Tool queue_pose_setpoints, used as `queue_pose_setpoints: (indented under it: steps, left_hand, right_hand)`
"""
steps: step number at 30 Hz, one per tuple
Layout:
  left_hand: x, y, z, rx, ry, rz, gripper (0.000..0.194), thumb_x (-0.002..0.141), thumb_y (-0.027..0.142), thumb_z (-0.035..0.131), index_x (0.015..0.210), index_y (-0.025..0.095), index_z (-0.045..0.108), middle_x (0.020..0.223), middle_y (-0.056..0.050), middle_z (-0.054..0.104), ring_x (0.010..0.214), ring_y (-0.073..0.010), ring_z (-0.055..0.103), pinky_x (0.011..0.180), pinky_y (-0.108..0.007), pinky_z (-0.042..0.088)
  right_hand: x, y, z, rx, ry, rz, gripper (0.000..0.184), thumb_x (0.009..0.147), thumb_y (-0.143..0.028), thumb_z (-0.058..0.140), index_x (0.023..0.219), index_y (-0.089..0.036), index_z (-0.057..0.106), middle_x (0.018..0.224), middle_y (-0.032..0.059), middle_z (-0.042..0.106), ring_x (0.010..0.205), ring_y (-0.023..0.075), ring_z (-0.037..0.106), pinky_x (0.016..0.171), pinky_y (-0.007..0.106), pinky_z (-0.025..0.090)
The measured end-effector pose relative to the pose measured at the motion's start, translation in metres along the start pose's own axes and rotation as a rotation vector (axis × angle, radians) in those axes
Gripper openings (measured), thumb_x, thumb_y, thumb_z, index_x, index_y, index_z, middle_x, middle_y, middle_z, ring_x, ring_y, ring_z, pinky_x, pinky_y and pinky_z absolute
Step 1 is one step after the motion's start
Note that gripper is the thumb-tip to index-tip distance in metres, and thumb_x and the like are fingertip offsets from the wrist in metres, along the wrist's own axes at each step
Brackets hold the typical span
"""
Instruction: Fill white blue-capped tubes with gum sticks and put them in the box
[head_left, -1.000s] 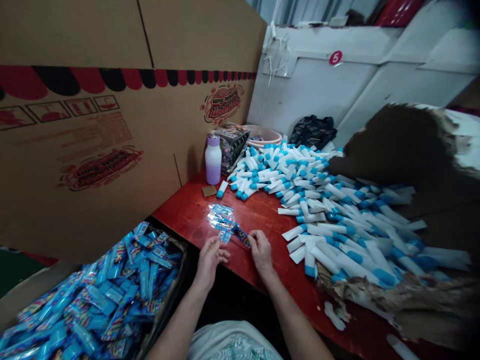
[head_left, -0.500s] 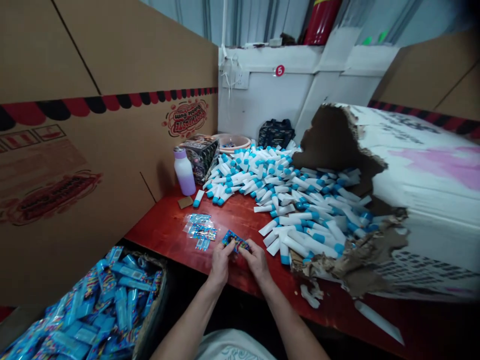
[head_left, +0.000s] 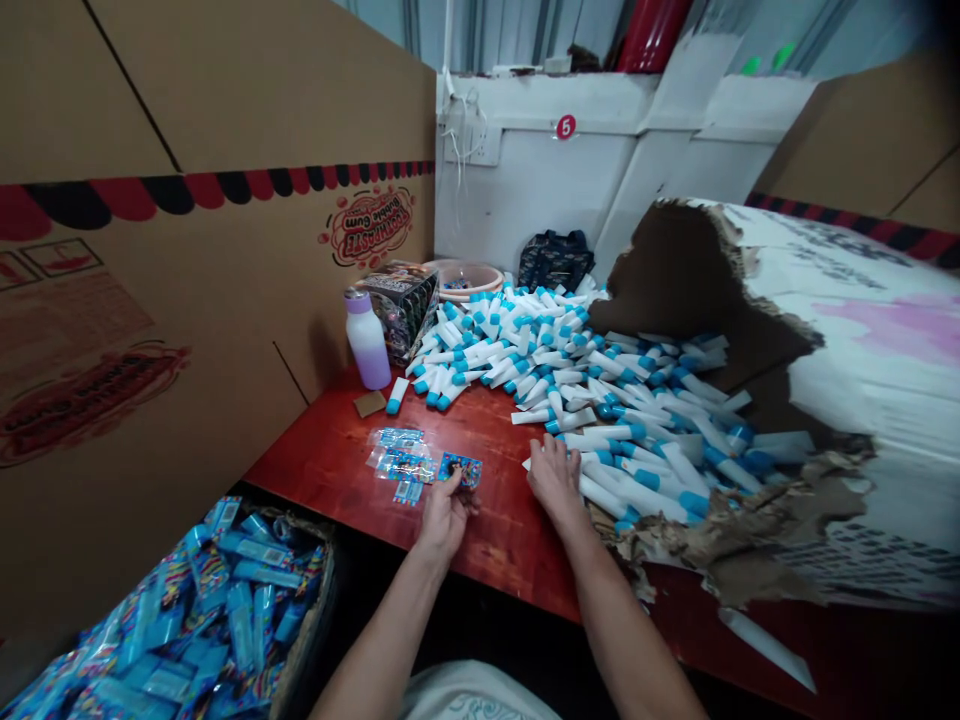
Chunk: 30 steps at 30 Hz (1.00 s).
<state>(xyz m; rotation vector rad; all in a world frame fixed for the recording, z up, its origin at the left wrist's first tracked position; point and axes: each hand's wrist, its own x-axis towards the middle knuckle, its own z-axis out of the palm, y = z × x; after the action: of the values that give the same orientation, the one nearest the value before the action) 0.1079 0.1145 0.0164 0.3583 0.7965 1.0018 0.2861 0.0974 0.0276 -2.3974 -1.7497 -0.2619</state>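
Note:
My left hand [head_left: 445, 515] is closed, pinching a small blue printed plastic wrapper [head_left: 463, 470] between thumb and fingers above the red table. To the right, my right hand [head_left: 556, 485] rests over the near left edge of a pile of white tubes with blue caps [head_left: 637, 470]. Its fingers are bent and slightly apart, touching the tubes; the fingertips are partly hidden. Just left of the held wrapper, several more blue printed wrappers [head_left: 405, 462] lie flat on the red table [head_left: 330, 450].
A torn white carton [head_left: 885, 400] lies on the right, with tubes spilling out. A purple bottle [head_left: 367, 345], a dark printed box [head_left: 405, 305], a pink basin [head_left: 487, 280] and a dark bag [head_left: 555, 262] stand behind. At lower left, a bin holds filled blue packets [head_left: 225, 600].
My right hand has let go of the wrapper and moved right onto the tubes. My left hand keeps the wrapper, now slightly further left. The view has shifted a little.

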Motion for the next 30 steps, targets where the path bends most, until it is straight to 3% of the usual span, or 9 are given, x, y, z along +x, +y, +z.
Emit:
queue_pose_setpoints:
  steps: [5, 10, 12, 15, 18, 21, 23, 28, 30]
  left_hand:
    - [0.005, 0.008, -0.006, -0.086, 0.056, 0.03, 0.028, 0.063, 0.033, 0.076, 0.067, 0.016, 0.054, 0.048, 0.005, 0.052, 0.037, -0.01, 0.047, 0.039, -0.025, 0.036]
    - [0.006, 0.014, -0.014, -0.047, 0.054, 0.091, 0.04, 0.067, 0.044, 0.073, 0.053, 0.019, 0.044, 0.038, 0.007, 0.042, 0.03, -0.007, 0.037, 0.04, -0.025, 0.037]
    - [0.005, 0.017, -0.017, -0.035, 0.061, 0.116, 0.039, 0.067, 0.044, 0.073, 0.055, 0.018, 0.047, 0.041, 0.006, 0.046, 0.032, -0.0077, 0.04, 0.04, -0.025, 0.037]
    - [0.004, 0.019, -0.017, -0.056, 0.062, 0.115, 0.031, 0.063, 0.038, 0.077, 0.068, 0.015, 0.056, 0.054, 0.003, 0.058, 0.042, -0.0101, 0.051, 0.044, -0.024, 0.041]
    - [0.001, 0.02, -0.016, -0.078, 0.036, 0.125, 0.031, 0.061, 0.03, 0.079, 0.079, 0.014, 0.06, 0.067, 0.0, 0.064, 0.052, -0.0116, 0.057, 0.048, -0.024, 0.044]
    - [-0.002, 0.019, -0.014, -0.067, 0.045, 0.158, 0.029, 0.059, 0.027, 0.08, 0.073, 0.014, 0.059, 0.064, 0.002, 0.062, 0.053, -0.0104, 0.056, 0.048, -0.022, 0.042]
    - [-0.003, 0.016, -0.014, -0.032, 0.053, 0.161, 0.029, 0.058, 0.028, 0.08, 0.067, 0.014, 0.057, 0.058, 0.003, 0.058, 0.048, -0.0088, 0.052, 0.045, -0.021, 0.039]
    - [-0.006, 0.008, -0.011, 0.001, 0.088, 0.161, 0.031, 0.06, 0.029, 0.078, 0.056, 0.015, 0.051, 0.048, 0.005, 0.049, 0.04, -0.0059, 0.041, 0.035, -0.019, 0.03]
    - [-0.004, 0.004, -0.008, 0.007, 0.059, 0.148, 0.025, 0.062, 0.026, 0.076, 0.062, 0.014, 0.054, 0.051, 0.006, 0.051, 0.04, -0.0062, 0.042, 0.034, -0.018, 0.03]
  right_hand:
    - [0.012, -0.002, 0.011, -0.101, -0.113, -0.064, 0.017, 0.086, -0.015, 0.049, 0.094, -0.013, 0.064, 0.101, 0.017, 0.058, 0.101, 0.0298, 0.048, 0.077, 0.038, 0.033]
    - [0.017, -0.018, 0.013, 0.009, -0.082, -0.119, 0.018, 0.087, -0.013, 0.045, 0.091, -0.016, 0.063, 0.095, 0.0137, 0.06, 0.092, 0.0253, 0.05, 0.073, 0.033, 0.035]
    - [0.017, -0.026, 0.01, 0.2, -0.039, -0.12, 0.017, 0.086, -0.014, 0.045, 0.09, -0.017, 0.061, 0.092, 0.0104, 0.061, 0.089, 0.0231, 0.051, 0.074, 0.032, 0.035]
    - [0.012, -0.042, 0.007, 0.678, -0.029, -0.039, 0.013, 0.083, -0.029, 0.048, 0.082, -0.019, 0.057, 0.079, 0.0037, 0.059, 0.077, 0.0197, 0.051, 0.07, 0.03, 0.038]
    - [0.0, -0.059, 0.008, 1.222, -0.122, 0.152, 0.018, 0.074, -0.038, 0.054, 0.076, -0.02, 0.054, 0.068, -0.0011, 0.057, 0.064, 0.0168, 0.051, 0.062, 0.028, 0.039]
    - [-0.014, -0.073, 0.01, 1.629, -0.19, 0.396, 0.023, 0.064, -0.035, 0.06, 0.08, -0.019, 0.056, 0.065, -0.0016, 0.059, 0.059, 0.0155, 0.052, 0.058, 0.027, 0.04]
    - [-0.022, -0.077, 0.008, 1.732, -0.201, 0.48, 0.025, 0.06, -0.032, 0.064, 0.081, -0.019, 0.057, 0.064, -0.0019, 0.06, 0.057, 0.0145, 0.052, 0.056, 0.025, 0.04]
    - [-0.035, -0.077, 0.004, 1.73, -0.155, 0.504, 0.022, 0.062, -0.035, 0.065, 0.076, -0.019, 0.058, 0.061, -0.0041, 0.057, 0.055, 0.0118, 0.051, 0.053, 0.022, 0.039]
    - [-0.038, -0.076, 0.007, 1.686, -0.157, 0.51, 0.02, 0.066, -0.036, 0.065, 0.075, -0.019, 0.059, 0.06, -0.0053, 0.055, 0.053, 0.0099, 0.048, 0.05, 0.02, 0.036]
